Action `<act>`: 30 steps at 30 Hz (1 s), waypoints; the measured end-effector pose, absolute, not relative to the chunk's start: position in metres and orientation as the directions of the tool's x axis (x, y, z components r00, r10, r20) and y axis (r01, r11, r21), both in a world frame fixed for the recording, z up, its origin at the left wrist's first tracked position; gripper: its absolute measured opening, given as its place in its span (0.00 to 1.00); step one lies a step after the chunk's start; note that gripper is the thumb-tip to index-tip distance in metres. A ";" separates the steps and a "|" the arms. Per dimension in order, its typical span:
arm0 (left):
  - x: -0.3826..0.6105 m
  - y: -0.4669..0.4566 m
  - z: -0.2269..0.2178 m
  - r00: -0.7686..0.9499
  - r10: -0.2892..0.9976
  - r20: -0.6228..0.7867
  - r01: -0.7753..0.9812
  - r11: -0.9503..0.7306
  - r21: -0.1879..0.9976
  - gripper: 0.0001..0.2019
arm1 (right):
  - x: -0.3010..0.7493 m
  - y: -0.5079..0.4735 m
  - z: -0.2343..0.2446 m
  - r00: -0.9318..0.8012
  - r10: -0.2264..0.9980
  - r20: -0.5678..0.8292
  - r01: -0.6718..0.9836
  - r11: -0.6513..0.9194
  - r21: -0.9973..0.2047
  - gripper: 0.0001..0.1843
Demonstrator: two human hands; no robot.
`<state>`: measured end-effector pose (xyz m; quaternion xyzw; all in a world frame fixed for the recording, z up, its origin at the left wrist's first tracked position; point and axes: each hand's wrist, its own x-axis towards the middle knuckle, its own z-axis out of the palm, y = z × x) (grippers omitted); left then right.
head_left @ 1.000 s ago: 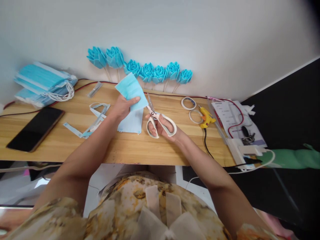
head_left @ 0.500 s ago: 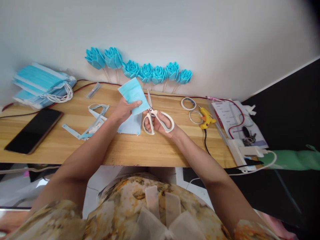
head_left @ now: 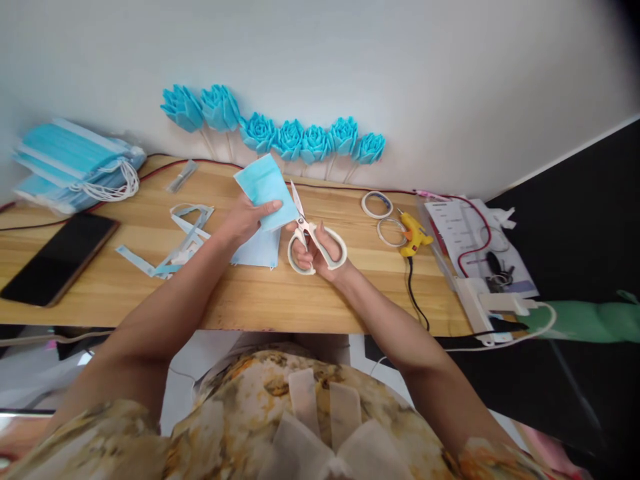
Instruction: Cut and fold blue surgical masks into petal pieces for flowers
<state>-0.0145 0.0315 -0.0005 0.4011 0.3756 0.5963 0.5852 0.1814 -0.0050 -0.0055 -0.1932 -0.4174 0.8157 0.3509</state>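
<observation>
Left fingers (head_left: 270,207) clamped on blue sheet (head_left: 263,181), right fingers (head_left: 302,255) on scissors (head_left: 301,222); masks (head_left: 67,157) atop clear bag (head_left: 45,198), left of scissors.

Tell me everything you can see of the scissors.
The scissors have white, looped, plastic-looking handles with greyish inner linings and a metallic pivot. The right hand holds them above the tabletop, thumb through the larger-looking loop. The handles are spread; one slim, pointed, silvery blade slants up and away from the person, beside the right edge of the blue sheet. The other blade is hard to make out, as is whether it touches the sheet.
</observation>
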 end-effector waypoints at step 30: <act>-0.019 0.037 -0.004 -0.091 0.992 0.086 -0.390 -0.115 0.914 0.27 | 0.181 -0.003 -0.009 -0.656 0.750 -0.083 -0.359 -0.408 -0.839 0.34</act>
